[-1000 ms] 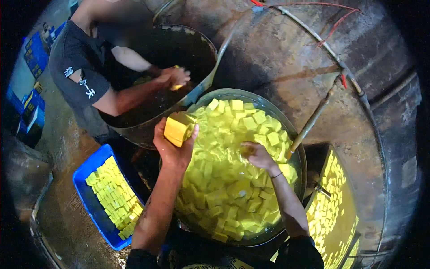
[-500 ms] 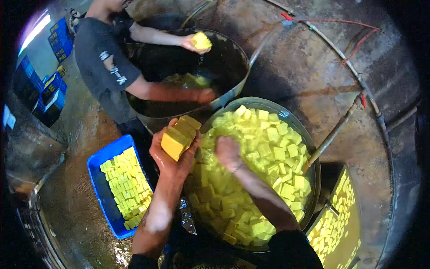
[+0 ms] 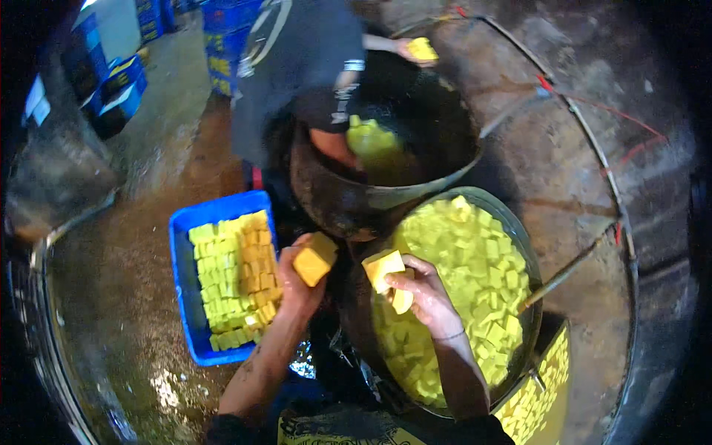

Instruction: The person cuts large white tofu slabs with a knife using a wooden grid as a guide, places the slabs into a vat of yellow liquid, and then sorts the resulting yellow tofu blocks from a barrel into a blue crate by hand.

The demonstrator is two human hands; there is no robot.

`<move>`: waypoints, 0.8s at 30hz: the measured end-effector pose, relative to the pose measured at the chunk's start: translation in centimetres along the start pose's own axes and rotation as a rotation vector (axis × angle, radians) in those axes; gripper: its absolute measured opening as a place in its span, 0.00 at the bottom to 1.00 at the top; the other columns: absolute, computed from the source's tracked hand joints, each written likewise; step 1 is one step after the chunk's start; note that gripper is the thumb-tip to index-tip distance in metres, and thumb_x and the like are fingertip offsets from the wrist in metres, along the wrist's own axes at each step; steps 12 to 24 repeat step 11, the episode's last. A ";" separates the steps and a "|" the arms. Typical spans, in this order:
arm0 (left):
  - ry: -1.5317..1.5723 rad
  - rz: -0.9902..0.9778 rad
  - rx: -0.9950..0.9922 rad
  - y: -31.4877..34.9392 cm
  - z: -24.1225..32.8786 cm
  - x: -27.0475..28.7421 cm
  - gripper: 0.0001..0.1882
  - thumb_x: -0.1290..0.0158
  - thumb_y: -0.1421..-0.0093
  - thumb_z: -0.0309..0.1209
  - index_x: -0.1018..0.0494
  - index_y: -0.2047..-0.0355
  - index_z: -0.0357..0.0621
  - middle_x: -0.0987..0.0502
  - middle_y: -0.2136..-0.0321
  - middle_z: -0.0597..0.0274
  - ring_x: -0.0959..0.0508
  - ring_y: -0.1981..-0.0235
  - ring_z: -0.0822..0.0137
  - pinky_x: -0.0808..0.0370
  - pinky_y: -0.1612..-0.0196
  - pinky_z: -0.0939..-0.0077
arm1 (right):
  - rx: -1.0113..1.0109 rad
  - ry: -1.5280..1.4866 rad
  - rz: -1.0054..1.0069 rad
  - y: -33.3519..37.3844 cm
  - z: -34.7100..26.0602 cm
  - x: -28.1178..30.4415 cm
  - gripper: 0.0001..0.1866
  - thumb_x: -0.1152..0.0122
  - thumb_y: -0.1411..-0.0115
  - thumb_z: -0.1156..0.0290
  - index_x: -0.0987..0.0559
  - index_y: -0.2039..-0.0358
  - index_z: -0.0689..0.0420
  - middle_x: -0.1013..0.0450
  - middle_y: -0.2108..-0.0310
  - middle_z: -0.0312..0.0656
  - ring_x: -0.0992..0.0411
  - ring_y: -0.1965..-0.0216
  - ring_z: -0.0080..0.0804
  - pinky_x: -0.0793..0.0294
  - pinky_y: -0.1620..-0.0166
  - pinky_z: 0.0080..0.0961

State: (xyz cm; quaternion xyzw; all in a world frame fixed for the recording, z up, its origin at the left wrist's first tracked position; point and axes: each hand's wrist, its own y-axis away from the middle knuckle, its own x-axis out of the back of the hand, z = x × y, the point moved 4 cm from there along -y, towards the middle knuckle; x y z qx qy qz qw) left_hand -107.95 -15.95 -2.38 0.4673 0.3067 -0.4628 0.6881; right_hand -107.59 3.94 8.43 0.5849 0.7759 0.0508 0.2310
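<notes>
My left hand (image 3: 300,291) is closed round yellow tofu blocks (image 3: 314,258), beside the right edge of a blue crate (image 3: 182,297). My right hand (image 3: 428,298) grips more tofu blocks (image 3: 383,268), one of them low under the fingers, over the left side of a round vat (image 3: 528,276). Many yellow tofu blocks (image 3: 495,335) lie in yellow liquid in that vat. Rows of tofu blocks (image 3: 219,276) fill most of the crate, paler on the left and more orange on the right.
A co-worker (image 3: 297,81) leans over a dark vat (image 3: 445,111) ahead, one hand holding a yellow block (image 3: 423,49). More blocks (image 3: 535,397) float in a container at lower right. A pipe (image 3: 567,265) meets the round vat's rim. Blue crates (image 3: 222,44) stand at far left.
My right hand has come out of the liquid with tofu blocks and moved toward my left hand. My left hand is nearer the blue crate. The view has shifted; the co-worker leans in lower.
</notes>
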 end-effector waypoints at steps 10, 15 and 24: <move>0.178 0.092 0.093 2.3 1.7 9.2 0.23 0.55 0.43 0.48 0.29 0.54 0.47 0.24 0.64 0.57 0.24 0.62 0.57 0.26 0.56 0.59 | 0.252 0.763 -0.182 -1.5 6.1 -14.9 0.19 0.35 0.43 0.69 0.29 0.54 0.59 0.29 0.60 0.37 0.32 0.57 0.22 0.33 0.53 0.21; 0.098 0.100 0.076 2.6 1.9 10.0 0.23 0.54 0.44 0.48 0.30 0.54 0.47 0.24 0.62 0.56 0.25 0.61 0.56 0.26 0.56 0.58 | 0.224 0.789 -0.219 -1.2 6.4 -15.8 0.20 0.34 0.44 0.68 0.30 0.53 0.59 0.29 0.60 0.37 0.33 0.55 0.23 0.33 0.50 0.23; 0.098 0.100 0.076 2.6 1.9 10.0 0.23 0.54 0.44 0.48 0.30 0.54 0.47 0.24 0.62 0.56 0.25 0.61 0.56 0.26 0.56 0.58 | 0.224 0.789 -0.219 -1.2 6.4 -15.8 0.20 0.34 0.44 0.68 0.30 0.53 0.59 0.29 0.60 0.37 0.33 0.55 0.23 0.33 0.50 0.23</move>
